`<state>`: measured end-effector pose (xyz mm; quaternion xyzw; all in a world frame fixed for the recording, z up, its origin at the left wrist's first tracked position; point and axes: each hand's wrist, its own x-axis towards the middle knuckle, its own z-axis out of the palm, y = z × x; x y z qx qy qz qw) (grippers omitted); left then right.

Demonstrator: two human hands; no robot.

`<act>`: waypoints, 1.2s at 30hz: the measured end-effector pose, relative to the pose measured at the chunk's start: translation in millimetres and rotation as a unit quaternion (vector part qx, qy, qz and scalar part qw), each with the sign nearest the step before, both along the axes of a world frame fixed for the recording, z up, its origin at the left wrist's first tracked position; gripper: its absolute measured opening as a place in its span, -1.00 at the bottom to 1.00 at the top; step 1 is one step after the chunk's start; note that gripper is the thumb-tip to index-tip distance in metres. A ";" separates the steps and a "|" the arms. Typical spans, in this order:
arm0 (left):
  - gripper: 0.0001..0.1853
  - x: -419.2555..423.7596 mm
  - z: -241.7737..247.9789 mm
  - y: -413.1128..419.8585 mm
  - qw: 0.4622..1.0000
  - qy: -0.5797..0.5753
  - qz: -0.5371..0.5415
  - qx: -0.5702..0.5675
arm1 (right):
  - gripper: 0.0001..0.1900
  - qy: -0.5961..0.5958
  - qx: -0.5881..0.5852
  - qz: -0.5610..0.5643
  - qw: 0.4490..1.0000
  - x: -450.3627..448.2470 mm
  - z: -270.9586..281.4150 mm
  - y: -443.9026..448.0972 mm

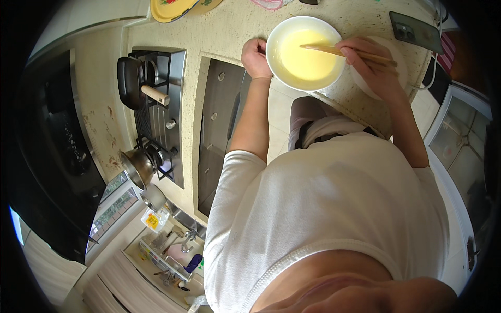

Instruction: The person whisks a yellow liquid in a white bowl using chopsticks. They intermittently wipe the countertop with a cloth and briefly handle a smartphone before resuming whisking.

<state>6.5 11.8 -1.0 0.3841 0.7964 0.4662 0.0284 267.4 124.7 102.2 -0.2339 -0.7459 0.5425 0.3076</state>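
A white bowl (273, 70) of smooth, pale yellow liquid (307, 58) stands near the counter's edge in front of me. My left hand (256, 58) is against the bowl's left side, its fingers curled at the rim and partly hidden. Wooden chopsticks (352, 54) are in my right hand (368, 64), at the bowl's right; their tips reach into the liquid. Under my right hand lies a round, pale plate or lid (397, 49), partly covered by the hand.
A phone (417, 32) with a cable near it lies at the counter's right. A yellow patterned enamel dish (172, 8) is at the top. On the gas stove (176, 113) at left sit a dark rectangular pan (129, 84) and a metal pot (137, 168). A dish rack (156, 256) stands beyond, by the sink.
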 end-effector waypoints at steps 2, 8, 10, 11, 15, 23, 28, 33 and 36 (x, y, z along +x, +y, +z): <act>-0.87 -1.6 -3.6 0.4 1.000 -0.008 -0.001 0.000 | -0.90 0.000 0.009 -0.005 1.000 -0.8 -2.7 0.3; -0.86 -0.3 1.8 -2.7 1.000 -0.012 0.003 -0.006 | -0.90 0.005 0.011 -0.026 1.000 -6.0 4.3 -4.5; -0.86 -0.5 2.1 -2.0 1.000 -0.010 -0.001 -0.007 | -0.90 0.012 0.038 -0.034 0.999 -10.5 5.4 -7.3; -0.86 -0.1 3.0 -1.4 1.000 -0.008 -0.001 -0.007 | -0.90 0.020 0.053 -0.032 0.998 -12.4 3.8 -9.0; -0.85 0.0 3.4 -1.3 1.000 0.005 -0.006 0.005 | -0.91 -0.047 -0.058 0.010 0.997 -3.0 5.3 -11.0; -0.83 -1.1 4.1 1.2 1.000 -0.014 -0.002 -0.002 | -0.86 -0.030 -0.032 -0.082 0.996 -0.7 -0.5 3.3; -0.81 -1.4 0.7 0.3 0.997 0.072 -0.007 0.006 | -0.84 -0.089 -0.133 0.005 0.987 13.4 -6.0 16.3; -0.72 8.3 27.2 1.2 0.997 -0.025 -0.068 0.028 | -0.80 -0.050 -0.084 -0.103 0.990 8.1 -19.5 17.5; -0.72 10.5 29.3 -6.5 0.999 -0.006 -0.050 -0.001 | -0.80 -0.070 -0.154 0.001 0.986 3.3 -13.1 14.4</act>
